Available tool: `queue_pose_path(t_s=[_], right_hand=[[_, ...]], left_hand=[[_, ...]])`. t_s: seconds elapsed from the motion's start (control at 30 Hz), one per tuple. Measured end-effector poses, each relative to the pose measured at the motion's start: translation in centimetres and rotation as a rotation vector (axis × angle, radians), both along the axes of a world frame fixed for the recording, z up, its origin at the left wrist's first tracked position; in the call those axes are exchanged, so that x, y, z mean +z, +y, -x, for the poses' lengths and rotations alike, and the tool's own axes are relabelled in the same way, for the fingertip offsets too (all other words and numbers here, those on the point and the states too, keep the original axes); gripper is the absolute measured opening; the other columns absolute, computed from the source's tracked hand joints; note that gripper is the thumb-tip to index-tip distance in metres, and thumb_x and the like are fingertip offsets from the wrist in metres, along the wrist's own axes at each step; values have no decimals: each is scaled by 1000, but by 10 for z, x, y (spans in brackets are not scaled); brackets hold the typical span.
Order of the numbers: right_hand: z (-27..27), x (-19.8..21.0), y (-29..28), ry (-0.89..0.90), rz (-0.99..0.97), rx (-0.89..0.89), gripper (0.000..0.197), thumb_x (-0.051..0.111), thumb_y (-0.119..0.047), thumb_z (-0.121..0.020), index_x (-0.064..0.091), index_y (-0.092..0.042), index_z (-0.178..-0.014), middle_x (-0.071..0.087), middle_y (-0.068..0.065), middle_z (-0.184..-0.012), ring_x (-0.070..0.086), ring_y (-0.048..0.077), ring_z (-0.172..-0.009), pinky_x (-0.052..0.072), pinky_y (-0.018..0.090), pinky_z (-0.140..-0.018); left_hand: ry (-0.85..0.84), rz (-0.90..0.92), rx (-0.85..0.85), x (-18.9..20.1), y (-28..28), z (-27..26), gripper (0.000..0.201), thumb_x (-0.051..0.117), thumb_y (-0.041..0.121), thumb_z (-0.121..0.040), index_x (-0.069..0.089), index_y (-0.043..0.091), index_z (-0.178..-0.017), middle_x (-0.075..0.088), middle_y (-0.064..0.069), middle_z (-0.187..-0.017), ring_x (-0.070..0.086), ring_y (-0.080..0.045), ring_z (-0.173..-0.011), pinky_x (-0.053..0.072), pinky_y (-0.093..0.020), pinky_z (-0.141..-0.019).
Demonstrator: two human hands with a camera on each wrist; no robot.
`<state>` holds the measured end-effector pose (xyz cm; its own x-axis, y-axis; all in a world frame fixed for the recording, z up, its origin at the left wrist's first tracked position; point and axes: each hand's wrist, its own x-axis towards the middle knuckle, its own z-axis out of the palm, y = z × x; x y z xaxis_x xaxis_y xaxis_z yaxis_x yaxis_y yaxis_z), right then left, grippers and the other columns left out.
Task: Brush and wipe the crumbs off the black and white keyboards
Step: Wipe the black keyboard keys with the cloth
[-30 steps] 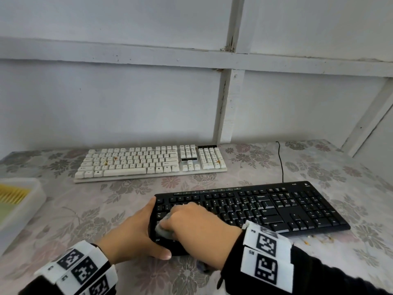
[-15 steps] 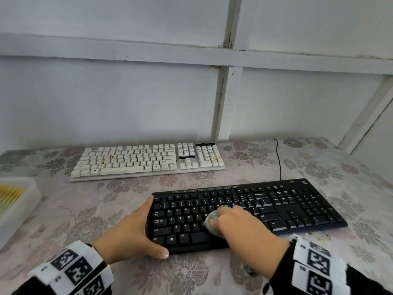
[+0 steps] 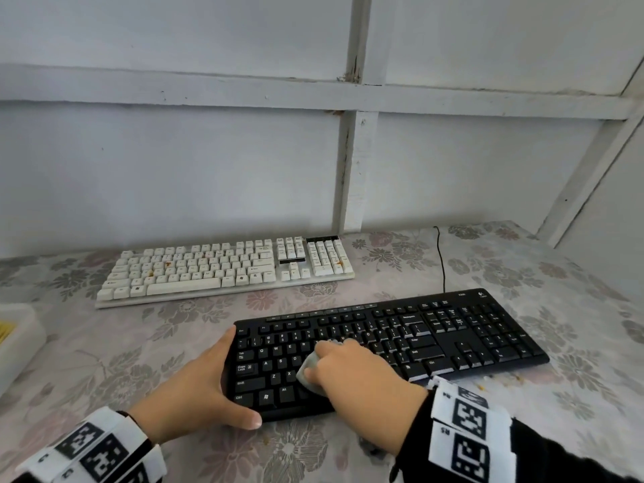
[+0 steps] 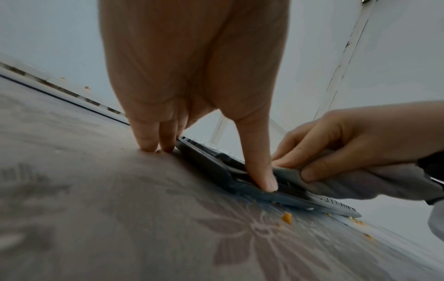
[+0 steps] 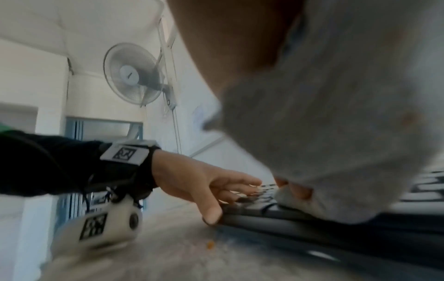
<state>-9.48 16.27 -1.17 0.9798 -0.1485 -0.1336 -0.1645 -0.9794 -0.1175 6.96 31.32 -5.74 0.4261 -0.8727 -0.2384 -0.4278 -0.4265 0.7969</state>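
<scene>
Grey cloth [image 3: 308, 373] bunched in our right hand [image 3: 352, 373], we are wiping the black keyboard [image 3: 453, 338] while our flat, empty left hand [image 3: 202, 385] is bracing its end; next, judging by its orange crumbs, we are treating the white keyboard [image 3: 223, 268].

The black keyboard [image 3: 390, 346] is matt plastic, while the white keyboard [image 3: 226, 270] looks like duller, yellowed plastic (stained orange in spots). A soft grey cloth [image 4: 360, 182] looks fuzzy and matt. The tablecloth [image 3: 139, 343] has a faint sheen over its flower print.

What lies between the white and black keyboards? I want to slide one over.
Head view: only bare flowered tablecloth between white keyboard and black keyboard.
</scene>
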Motion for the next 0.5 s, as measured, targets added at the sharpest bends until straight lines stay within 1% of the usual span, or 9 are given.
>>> queue_pose_path(t_s=[0.07,0.13,0.2,0.27,0.3,0.33,0.4,0.43,0.5], right_hand=[[11,1,-9,12,13,-37,24,41,3,-90,48,-20,-89,29,1,-93,33,24,-87,14,20,-53],[25,0,-24,40,36,-98,24,43,2,-89,43,-23,-88,28,-1,-94,30,22,-85,16,21,-51],[39,-6,-41,30,58,-184,18,45,-3,-90,48,-21,-89,31,-4,-93,33,20,-85,23,22,-53],[50,-9,-56,31,80,-282,13,44,-11,-92,55,-17,-96,36,-4,-92,40,22,-87,33,26,-58],[55,-11,-64,45,110,-309,14,43,-13,-92,56,-14,-97,37,-3,-90,43,22,-88,33,26,-58],[60,-12,-70,60,136,-327,13,43,-14,-91,56,-13,-96,36,-3,-87,43,22,-87,28,25,-54],[68,-9,-80,70,144,-366,6,47,-10,-85,52,-14,-84,30,-4,-76,42,20,-79,23,25,-50],[73,-7,-86,61,133,-392,9,49,-7,-80,46,-14,-75,27,-4,-73,40,17,-72,23,24,-50],[80,-1,-98,79,108,-446,24,50,-4,-71,31,-15,-62,25,-3,-70,28,13,-59,20,25,-49]], left_hand=[[6,-10,2,-1,1,-1,113,88,46,-41,19,60,-129,46,27,-131,47,1,-121,40,-36,-106],[9,-11,3,-2,2,-2,112,89,48,-41,19,61,-128,46,27,-131,47,1,-121,40,-35,-106],[2,-23,7,-2,2,-3,118,89,49,-40,17,58,-133,45,27,-133,47,0,-121,40,-35,-106],[0,-25,13,-2,2,-2,114,89,47,-42,18,61,-129,47,27,-131,48,0,-120,40,-33,-105],[-1,-21,9,-1,2,-1,111,89,46,-42,19,62,-127,47,27,-129,49,0,-119,40,-32,-105],[-2,-23,5,0,2,0,111,89,46,-43,19,62,-127,47,28,-129,48,1,-119,40,-31,-105],[-3,-22,5,1,2,0,111,90,45,-43,19,61,-128,46,28,-129,48,2,-118,40,-27,-102],[2,-14,5,2,1,1,105,90,42,-44,22,63,-122,48,29,-126,49,3,-116,41,-24,-99],[14,-6,3,3,1,2,96,90,38,-47,27,64,-114,50,28,-124,50,4,-114,41,-21,-95]])
